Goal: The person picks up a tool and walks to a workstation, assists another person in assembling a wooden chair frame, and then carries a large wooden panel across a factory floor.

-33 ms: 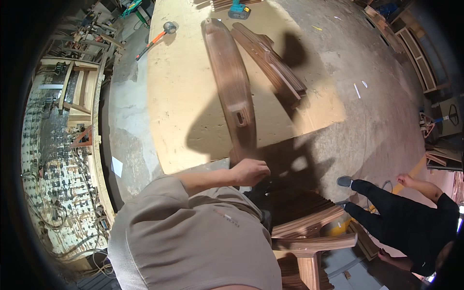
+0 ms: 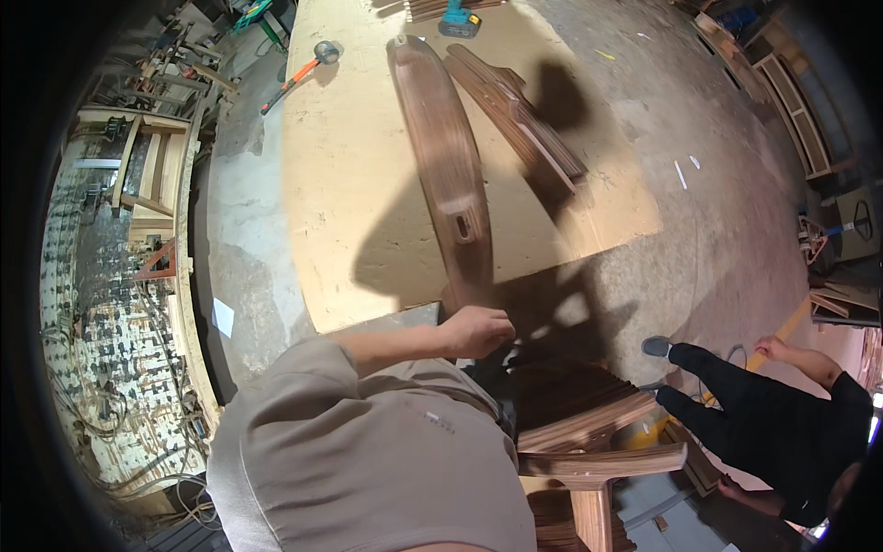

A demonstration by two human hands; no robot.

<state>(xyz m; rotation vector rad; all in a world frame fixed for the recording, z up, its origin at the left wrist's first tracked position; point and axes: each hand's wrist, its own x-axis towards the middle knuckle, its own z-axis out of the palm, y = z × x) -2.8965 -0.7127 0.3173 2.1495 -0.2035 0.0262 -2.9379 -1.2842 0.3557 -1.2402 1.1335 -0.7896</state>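
A broad pale plywood worktop (image 2: pixel 368 184) carries a long curved dark-wood piece (image 2: pixel 446 166) lying flat along its middle, its near end reaching the worktop's near edge. Just beside it on the right lies a stack of shorter dark wooden slats (image 2: pixel 520 115), and at the far end rest a teal power tool (image 2: pixel 457 22) and an orange-handled mallet (image 2: pixel 299 74). The worktop stands on a grey concrete floor (image 2: pixel 727 239).

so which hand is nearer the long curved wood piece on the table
Left. The left hand closes on the near end of the curved wood piece; the right hand is not in view.
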